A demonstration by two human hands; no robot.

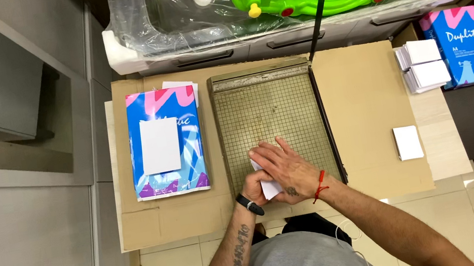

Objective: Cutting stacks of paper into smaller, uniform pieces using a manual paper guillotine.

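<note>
Landmark: paper cutter (268, 128), a gridded board with its blade arm raised along the right edge.

Both hands work at the cutter's near edge. Left hand (255, 186) is curled under a small white paper stack (270, 186), fingers closed on its near end. Right hand (284, 167) lies flat over the stack, fingers spread and pressing it to the grid; it grips nothing.

Step in hand, as judged: squaring the stack on the board ahead of a cut. Next move calls for sliding its edge true against the blade line, holding it firm, with fingers clear of the arm.

Left of the cutter: blue paper ream (165, 142) with a white sheet on top. Right of the cutter: cut white slips (408, 142).
</note>
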